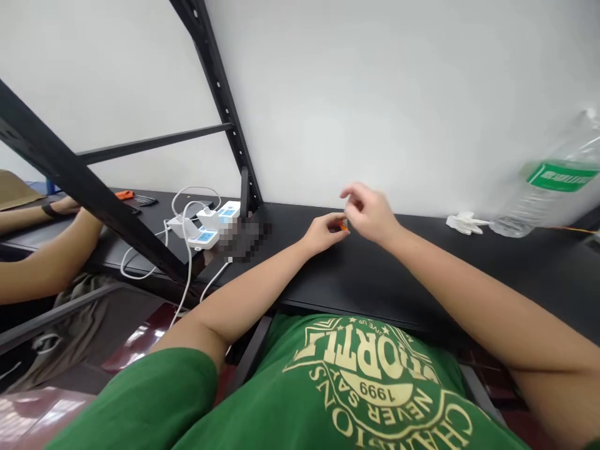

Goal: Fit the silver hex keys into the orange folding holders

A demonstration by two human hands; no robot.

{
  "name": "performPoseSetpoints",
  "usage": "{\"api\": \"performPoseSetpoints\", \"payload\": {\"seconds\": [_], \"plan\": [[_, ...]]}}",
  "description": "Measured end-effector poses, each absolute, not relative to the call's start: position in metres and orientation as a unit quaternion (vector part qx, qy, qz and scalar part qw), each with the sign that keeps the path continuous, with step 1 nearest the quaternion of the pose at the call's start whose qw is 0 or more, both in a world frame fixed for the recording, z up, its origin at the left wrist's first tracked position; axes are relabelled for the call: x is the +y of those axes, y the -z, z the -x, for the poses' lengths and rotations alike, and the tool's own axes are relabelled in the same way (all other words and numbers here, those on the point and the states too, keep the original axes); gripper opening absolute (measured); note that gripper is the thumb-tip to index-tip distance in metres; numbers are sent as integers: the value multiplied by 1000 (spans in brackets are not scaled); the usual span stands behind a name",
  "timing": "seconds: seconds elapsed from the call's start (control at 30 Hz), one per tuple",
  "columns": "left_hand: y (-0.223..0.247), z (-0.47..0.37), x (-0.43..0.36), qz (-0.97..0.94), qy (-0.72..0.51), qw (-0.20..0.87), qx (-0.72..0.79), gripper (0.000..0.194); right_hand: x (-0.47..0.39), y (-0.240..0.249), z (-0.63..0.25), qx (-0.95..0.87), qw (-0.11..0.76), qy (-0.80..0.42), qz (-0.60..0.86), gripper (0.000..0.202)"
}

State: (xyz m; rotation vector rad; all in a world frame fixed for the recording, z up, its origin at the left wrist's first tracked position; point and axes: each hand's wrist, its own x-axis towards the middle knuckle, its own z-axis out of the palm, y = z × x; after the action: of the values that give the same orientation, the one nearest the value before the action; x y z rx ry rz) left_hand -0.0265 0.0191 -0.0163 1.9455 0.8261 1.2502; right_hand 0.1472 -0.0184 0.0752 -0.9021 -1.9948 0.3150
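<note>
My left hand (327, 234) is closed on a small orange object (344, 225) just above the black table (319, 275). Most of that object is hidden by the fingers, and a striped light part shows at its top. Close by on the right, my right hand (368, 211) is raised a little higher, its fingers curled and slightly blurred. Whether anything is between those fingers cannot be made out.
A black metal shelf frame (220, 81) stands at the left, beside a white power strip (206, 236) with cables. A crumpled white tissue (465, 222) and a large clear bottle (539, 194) are at the right. Another person's arms (60, 262) rest at the far left.
</note>
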Motion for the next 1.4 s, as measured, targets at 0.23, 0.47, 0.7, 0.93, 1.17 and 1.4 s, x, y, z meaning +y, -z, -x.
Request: {"api": "performPoseSetpoints", "payload": {"seconds": [0.23, 0.47, 0.7, 0.93, 1.17, 1.4], "plan": [[7, 18, 6, -806, -429, 256, 318, 72, 0, -5, -192, -681, 389, -429, 449, 54], [1, 10, -9, -850, -347, 210, 337, 68, 1, 10, -179, -672, 384, -515, 369, 38], [-11, 20, -6, -876, -244, 119, 399, 63, 2, 13, -185, -710, 306, -397, 494, 27], [-65, 135, 19, -721, -139, -45, 677, 49, 8, 4, -199, -730, 227, -255, 592, 39], [-52, 223, -8, -622, 3, 9, 783, 73, 8, -3, -206, -664, 231, -350, 619, 45], [-40, 215, -12, -609, -11, 4, 793, 71, 3, 2, -207, -687, 234, -331, 602, 36]]}}
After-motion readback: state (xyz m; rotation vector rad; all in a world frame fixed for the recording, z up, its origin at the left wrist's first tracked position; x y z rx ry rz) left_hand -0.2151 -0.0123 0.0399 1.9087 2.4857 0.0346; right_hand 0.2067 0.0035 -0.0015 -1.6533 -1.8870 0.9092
